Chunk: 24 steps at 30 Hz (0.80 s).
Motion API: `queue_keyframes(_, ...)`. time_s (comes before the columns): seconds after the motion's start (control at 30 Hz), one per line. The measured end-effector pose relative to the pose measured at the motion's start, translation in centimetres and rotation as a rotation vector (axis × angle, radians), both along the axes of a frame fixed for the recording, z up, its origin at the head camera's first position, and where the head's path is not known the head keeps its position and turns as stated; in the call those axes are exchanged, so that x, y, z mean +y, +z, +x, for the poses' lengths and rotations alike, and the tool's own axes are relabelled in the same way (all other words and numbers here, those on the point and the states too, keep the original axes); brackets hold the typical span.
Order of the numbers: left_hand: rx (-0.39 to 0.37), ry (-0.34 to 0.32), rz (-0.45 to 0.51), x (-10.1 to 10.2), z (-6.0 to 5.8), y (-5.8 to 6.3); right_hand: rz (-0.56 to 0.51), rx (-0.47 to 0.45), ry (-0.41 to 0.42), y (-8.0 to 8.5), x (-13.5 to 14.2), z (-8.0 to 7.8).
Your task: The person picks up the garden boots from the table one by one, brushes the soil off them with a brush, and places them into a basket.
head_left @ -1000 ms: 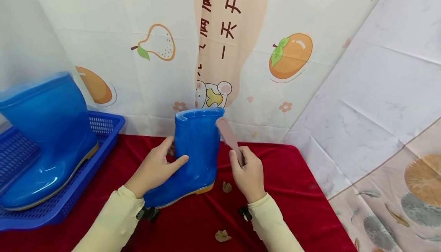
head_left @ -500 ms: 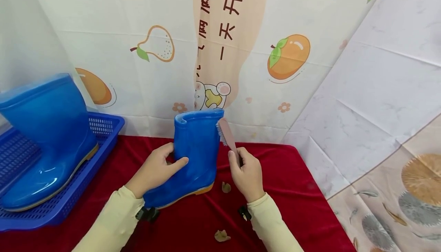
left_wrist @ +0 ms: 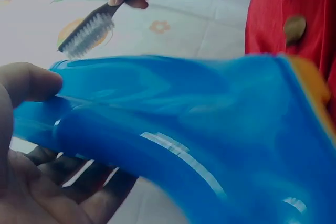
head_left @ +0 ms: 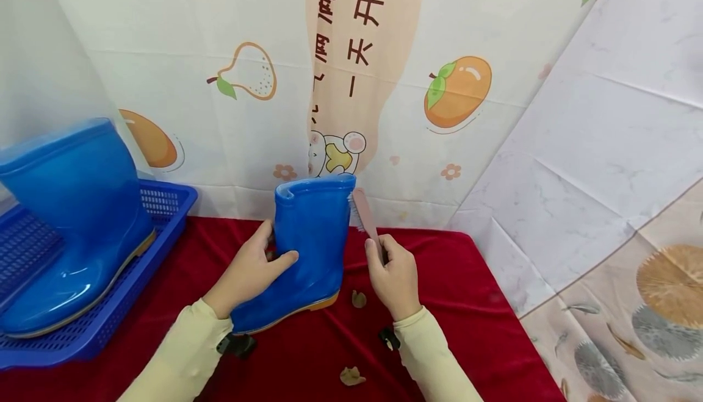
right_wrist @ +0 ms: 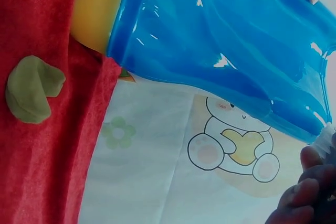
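Observation:
A glossy blue rain boot point(head_left: 313, 231) with a yellowish sole stands in the middle, toe pointing left. My left hand point(head_left: 252, 268) grips its shaft from the left; in the left wrist view the thumb lies on one side and the fingers curl under the other. My right hand point(head_left: 394, 274) holds a pinkish brush point(head_left: 365, 210) by its handle. The white bristles point(left_wrist: 89, 35) face the shaft's back edge, close to the top rim. In the right wrist view the right-hand fingers point(right_wrist: 304, 192) show at the lower right corner, with bristles right at the boot's edge.
On the left, a blue perforated basket point(head_left: 189, 197) holds a second blue rain boot point(head_left: 93, 201). Two small crumpled brownish pieces, one near the heel point(head_left: 359, 299) and another nearer me, lie on the red cloth point(head_left: 450, 316). A printed curtain point(head_left: 219, 139) hangs behind.
The brush has turned from showing its back to facing its bristles toward the boot, and sits slightly further right. My left hand keeps its grip on the boot, which barely shifts.

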State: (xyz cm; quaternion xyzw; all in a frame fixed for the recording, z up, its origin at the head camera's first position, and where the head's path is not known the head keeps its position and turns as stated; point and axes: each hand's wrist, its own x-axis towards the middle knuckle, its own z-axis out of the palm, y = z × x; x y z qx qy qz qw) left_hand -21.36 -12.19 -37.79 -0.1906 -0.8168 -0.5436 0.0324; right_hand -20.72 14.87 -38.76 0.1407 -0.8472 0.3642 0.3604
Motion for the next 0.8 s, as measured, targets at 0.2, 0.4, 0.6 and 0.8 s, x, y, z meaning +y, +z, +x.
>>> queue_keyframes(0.2, 0.018, -0.049, 0.052, 1.0, 0.0, -0.6, -0.019, -0.006, 0.008, 0.1, 0.4, 0.0)
queue_keyframes(0.4, -0.019, -0.021, 0.059, 1.4, 0.3, -0.7, -0.045, 0.003, 0.029, 0.3, 0.4, 0.0)
queue_keyframes(0.6, -0.137, 0.024, 0.139, 2.2, 0.4, -0.7, -0.061, 0.000, 0.036, 0.5, 0.5, 0.1)
queue_keyframes(0.8, -0.174, 0.058, 0.246, 3.1, 0.5, -0.6, -0.078, 0.001, 0.036, 0.7, 0.8, 0.1)
